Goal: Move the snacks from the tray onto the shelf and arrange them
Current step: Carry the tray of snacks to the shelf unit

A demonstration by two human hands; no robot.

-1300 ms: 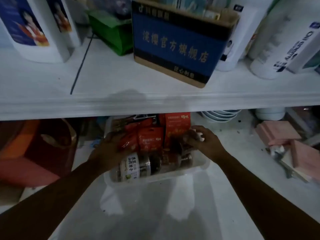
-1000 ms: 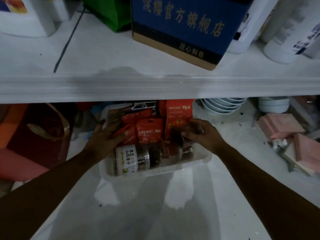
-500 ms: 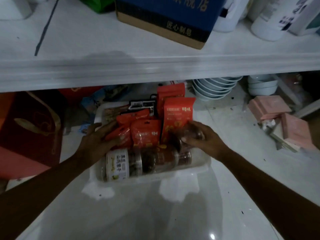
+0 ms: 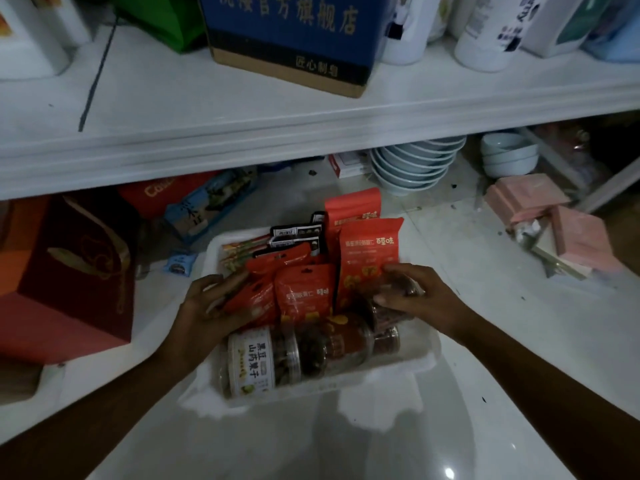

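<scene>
jar [image 4: 254, 365] reads 山药果干 (blue box [image 4: 294, 36]: 官方旗舰店).

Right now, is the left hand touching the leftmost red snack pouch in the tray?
Touching. The head view shows the left hand gripping the leftmost red snack pouch, fingers above and thumb below, no gap visible.
</scene>
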